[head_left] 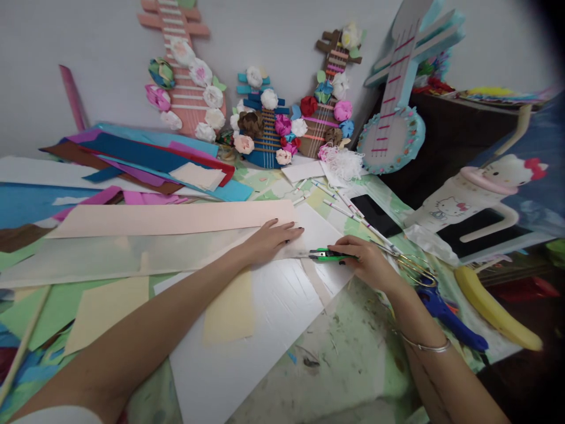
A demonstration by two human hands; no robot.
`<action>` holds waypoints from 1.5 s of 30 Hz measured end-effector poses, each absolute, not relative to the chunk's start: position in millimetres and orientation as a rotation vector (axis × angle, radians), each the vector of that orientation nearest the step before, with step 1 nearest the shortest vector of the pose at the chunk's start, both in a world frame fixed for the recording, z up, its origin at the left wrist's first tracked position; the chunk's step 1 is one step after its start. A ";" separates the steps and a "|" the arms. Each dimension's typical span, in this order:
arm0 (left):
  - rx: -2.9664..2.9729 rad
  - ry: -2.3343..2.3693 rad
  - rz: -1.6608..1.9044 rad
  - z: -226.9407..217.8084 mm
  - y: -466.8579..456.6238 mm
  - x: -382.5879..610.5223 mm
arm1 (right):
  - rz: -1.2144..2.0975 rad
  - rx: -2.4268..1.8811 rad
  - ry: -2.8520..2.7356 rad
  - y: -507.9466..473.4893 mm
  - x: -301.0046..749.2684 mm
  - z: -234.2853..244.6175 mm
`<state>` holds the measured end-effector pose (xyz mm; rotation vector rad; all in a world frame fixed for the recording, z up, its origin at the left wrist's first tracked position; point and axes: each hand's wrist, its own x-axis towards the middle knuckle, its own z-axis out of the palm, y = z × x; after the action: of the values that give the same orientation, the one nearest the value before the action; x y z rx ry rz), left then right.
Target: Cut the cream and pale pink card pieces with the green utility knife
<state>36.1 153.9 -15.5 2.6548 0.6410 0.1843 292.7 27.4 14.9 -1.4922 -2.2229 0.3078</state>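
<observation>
My left hand (271, 240) lies flat with fingers spread on a long pale translucent strip (110, 256), close to a pale pink paper strip (176, 218). Both strips stretch off to the left. A green and black box cutter (329, 255) is gripped in my right hand (364, 259). Its blade end points left, at the right end of the pale strip, though I cannot tell whether it touches. Under the cutter and my left hand is a white glossy board (247, 359) with a cream paper piece (229, 309) on it.
Flower-covered paper instruments (265, 129) stand along the wall. Coloured paper sheets (132, 153) pile up at the left. Striped paper sticks (339, 206), a phone (375, 215), gold-handled scissors (415, 268), a blue-handled tool (454, 318), a banana (494, 309) and a white cup (459, 200) lie to the right.
</observation>
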 end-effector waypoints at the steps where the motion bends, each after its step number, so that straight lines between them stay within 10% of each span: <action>1: 2.652 0.642 0.184 -15.3 153.9 36.1 | 0.310 -1.495 -2.217 28.0 293.0 14.5; 45: 2.540 0.604 0.235 -20.8 158.4 35.6 | 0.305 -1.437 -2.263 42.3 274.8 6.9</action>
<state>35.6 158.4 -20.8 2.5404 0.6042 0.2349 274.8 42.3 6.9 -1.4374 -2.2635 0.3052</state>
